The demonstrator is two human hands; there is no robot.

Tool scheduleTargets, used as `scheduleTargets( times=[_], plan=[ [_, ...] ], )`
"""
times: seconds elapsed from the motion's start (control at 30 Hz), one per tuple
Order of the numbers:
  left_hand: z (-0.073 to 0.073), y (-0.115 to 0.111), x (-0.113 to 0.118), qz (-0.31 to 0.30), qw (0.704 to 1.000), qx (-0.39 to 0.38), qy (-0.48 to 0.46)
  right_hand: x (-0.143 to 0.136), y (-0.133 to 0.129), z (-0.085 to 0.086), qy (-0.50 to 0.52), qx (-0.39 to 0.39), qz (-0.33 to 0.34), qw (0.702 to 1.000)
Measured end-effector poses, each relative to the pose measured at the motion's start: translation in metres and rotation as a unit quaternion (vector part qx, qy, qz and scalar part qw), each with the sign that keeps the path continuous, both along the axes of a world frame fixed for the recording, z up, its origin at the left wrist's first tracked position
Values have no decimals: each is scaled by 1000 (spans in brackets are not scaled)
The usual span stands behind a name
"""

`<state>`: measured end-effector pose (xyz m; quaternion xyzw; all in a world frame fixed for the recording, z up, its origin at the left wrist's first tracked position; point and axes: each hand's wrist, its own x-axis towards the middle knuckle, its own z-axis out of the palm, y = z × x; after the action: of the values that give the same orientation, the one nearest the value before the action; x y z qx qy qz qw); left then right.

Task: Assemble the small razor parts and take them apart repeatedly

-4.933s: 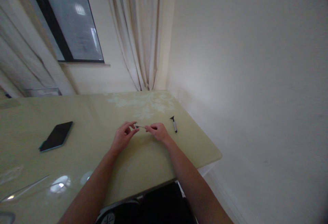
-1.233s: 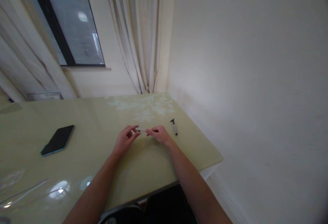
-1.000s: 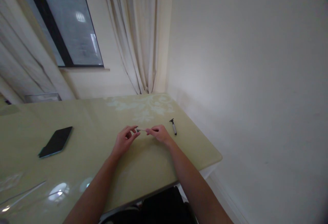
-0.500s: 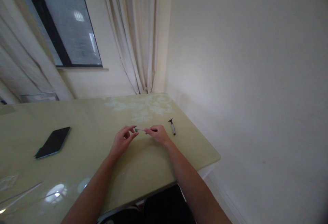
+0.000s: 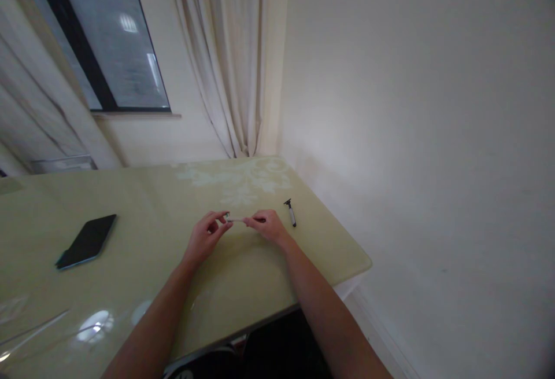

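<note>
My left hand is closed in a pinch, thumb and fingertips on a small dark-greenish piece too small to name. Facing it, my right hand pinches a thin pale stick, whose left end meets the small piece between my left fingertips. I cannot tell whether the two are joined or only touching. Both hands are just above the table, close together. To the right of my right hand lies a razor with a dark head and a grey handle.
A dark flat case or tablet lies on the left of the pale green glossy table. Long thin rods or their reflections show at the lower left. The wall runs along the table's right side; a curtain hangs behind.
My hands stay in nearly the same place. The small piece between my left fingertips appears slightly turned or shifted. The whole view has moved slightly.
</note>
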<state>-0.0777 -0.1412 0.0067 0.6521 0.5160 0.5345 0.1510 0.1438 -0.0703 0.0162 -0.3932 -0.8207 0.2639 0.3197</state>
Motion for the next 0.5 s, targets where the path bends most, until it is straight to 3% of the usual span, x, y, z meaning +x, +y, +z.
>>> scheduleTargets(
  times=[0.17,0.27,0.4,0.5],
  plan=[
    [0,0,0,3,1000,-3,-5,-2,1,-3,-22,21,-55,998],
    [3,0,-1,7,1000,-4,-8,-2,2,-3,-22,16,-20,999],
    [4,-1,-2,7,1000,-3,-8,-1,1,-2,-19,14,-47,999],
    [4,-1,-3,9,1000,1,-8,-1,1,-2,-10,-5,-14,1000]
  ],
)
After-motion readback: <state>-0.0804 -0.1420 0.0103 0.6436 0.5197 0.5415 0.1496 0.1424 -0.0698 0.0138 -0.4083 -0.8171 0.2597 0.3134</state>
